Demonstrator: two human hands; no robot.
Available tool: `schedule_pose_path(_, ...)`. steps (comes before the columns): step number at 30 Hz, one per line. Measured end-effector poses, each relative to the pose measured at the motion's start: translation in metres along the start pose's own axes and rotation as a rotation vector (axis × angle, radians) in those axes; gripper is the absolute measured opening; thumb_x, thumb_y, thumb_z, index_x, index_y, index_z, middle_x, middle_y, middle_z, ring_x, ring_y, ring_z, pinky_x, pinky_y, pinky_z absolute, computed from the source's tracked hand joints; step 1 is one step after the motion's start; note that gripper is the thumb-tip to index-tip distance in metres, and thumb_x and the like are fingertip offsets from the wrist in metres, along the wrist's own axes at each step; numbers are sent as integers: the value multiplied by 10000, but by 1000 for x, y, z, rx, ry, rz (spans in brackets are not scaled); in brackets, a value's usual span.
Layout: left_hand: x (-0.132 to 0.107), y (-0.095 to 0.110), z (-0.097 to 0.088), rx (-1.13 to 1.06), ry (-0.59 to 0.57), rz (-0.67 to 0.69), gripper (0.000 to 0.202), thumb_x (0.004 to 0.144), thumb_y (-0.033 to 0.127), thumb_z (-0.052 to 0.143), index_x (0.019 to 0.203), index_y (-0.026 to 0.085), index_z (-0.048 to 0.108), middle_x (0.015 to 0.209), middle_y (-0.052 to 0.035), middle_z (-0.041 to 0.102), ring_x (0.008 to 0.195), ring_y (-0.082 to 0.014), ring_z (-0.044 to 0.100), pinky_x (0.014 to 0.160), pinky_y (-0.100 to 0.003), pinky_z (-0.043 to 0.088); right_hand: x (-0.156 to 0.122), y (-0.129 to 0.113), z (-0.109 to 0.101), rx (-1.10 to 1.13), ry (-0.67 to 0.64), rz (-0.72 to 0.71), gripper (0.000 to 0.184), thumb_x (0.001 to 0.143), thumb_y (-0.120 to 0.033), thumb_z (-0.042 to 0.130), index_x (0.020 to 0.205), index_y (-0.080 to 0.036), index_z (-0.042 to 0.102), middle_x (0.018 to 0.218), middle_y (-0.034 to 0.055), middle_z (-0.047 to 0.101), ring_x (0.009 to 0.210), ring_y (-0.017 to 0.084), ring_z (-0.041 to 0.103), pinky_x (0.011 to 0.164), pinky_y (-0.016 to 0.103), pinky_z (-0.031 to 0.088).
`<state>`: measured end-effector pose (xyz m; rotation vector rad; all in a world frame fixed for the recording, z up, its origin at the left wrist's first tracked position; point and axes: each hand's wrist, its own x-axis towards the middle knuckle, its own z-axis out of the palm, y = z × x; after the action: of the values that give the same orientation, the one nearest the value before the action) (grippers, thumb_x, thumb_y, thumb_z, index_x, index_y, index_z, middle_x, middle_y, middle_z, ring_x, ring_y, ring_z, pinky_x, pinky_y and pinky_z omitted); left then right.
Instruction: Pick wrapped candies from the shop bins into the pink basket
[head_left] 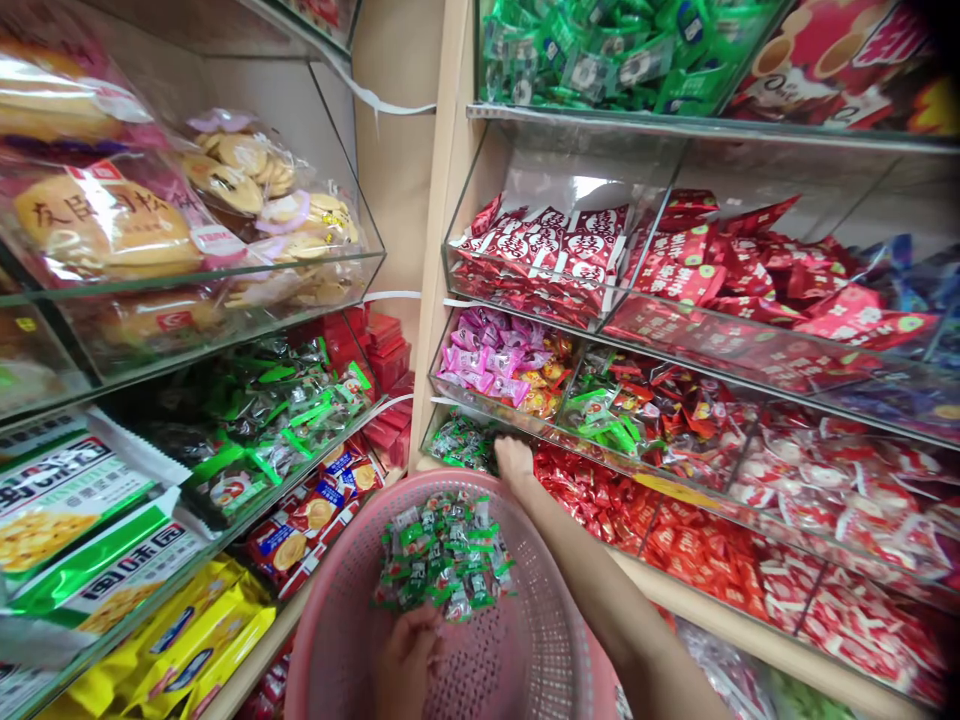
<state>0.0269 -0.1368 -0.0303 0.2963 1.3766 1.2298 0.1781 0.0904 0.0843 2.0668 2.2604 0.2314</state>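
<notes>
Right hand (514, 462): fingers sunk out of sight in the low bin (436, 438) of green sweets; grip not visible. Left hand (409, 655): wrist cut off by the bottom edge, fingertips tucked under the candy pile (442, 550); hold unclear. Pink basket (337, 620): near rim out of frame. Wrapper print too small to read. Far-right red packets (862, 620) blurred.

close head view down onto shelves (675, 600)
</notes>
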Motion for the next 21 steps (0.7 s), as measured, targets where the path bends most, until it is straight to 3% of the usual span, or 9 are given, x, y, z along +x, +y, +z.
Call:
schedule_pose_path(3,1,-3,0,-66,-29,-4,373,399,348,784,686,180,615,621,2,640,487,-116,563,433,-209,390,-12,0,-10,13,56,-20,336,873,-43,333,1074,-110,593,1024,195,638,973,231,596,763,305,433)
schedule_pose_path(6,-3,5,0,-50,-35,30,369,425,348,787,706,170,626,641,-8,647,499,-119,570,441,-212,404,-35,2,-19,109,152,-84,276,888,-94,347,1004,-134,593,1006,162,625,981,237,561,792,321,419)
schedule_pose_path(10,-12,36,6,-26,-39,114,375,500,378,774,778,161,648,825,-56,681,649,-159,638,553,-253,494,-75,11,-25,616,240,-170,191,894,-236,434,909,-172,613,838,77,641,803,189,576,714,288,424)
schedule_pose_path(13,-18,68,16,43,-131,204,380,629,430,710,901,170,658,1033,-96,662,849,-195,648,690,-286,530,-99,18,-23,1166,29,-190,231,807,-396,571,841,-175,628,640,4,604,588,135,540,565,246,415)
schedule_pose_path(15,-23,88,25,50,-225,215,405,692,452,664,989,177,648,1107,-110,641,952,-210,627,761,-305,531,-110,20,-21,1438,-152,-185,306,703,-459,664,794,-169,630,619,-13,598,530,114,514,522,238,412)
schedule_pose_path(18,-32,108,40,70,-335,183,425,708,456,657,1029,178,644,1087,-112,649,970,-217,624,785,-314,529,-123,19,-23,1612,-275,-178,338,621,-459,729,772,-170,641,671,-17,619,534,96,514,537,237,428)
schedule_pose_path(21,-41,116,49,111,-334,181,399,634,399,734,954,172,664,956,-76,675,864,-194,644,727,-284,536,-131,14,-27,1653,-293,-185,325,615,-452,736,757,-174,647,636,-32,604,519,84,504,521,223,414)
